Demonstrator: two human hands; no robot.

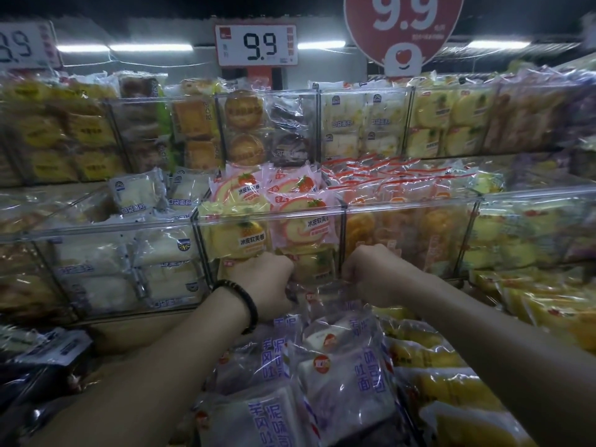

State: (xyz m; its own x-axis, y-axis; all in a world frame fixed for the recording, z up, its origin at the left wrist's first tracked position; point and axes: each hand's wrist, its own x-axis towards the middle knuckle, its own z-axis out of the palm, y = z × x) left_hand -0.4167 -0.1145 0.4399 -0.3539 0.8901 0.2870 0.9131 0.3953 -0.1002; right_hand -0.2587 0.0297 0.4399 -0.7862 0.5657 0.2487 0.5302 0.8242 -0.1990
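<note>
Both of my hands reach forward to a clear-wrapped bread pack (319, 290) lying at the foot of a clear acrylic bin. My left hand (264, 282), with a black bracelet on its wrist, grips the pack's left edge with curled fingers. My right hand (374, 275) grips its right edge the same way. The fingertips of both hands are hidden behind the knuckles and the shiny wrapper. Below the hands lie purple-lettered packs of white toast bread (342, 369).
Clear acrylic bins (267, 217) in two tiers hold wrapped cakes: pink strawberry rolls (300, 195), yellow rolls (238, 237), white pocket breads (135, 195), orange packs (403, 188). Price signs reading 9.9 (258, 45) hang above. Yellow packs (435, 359) lie at the right.
</note>
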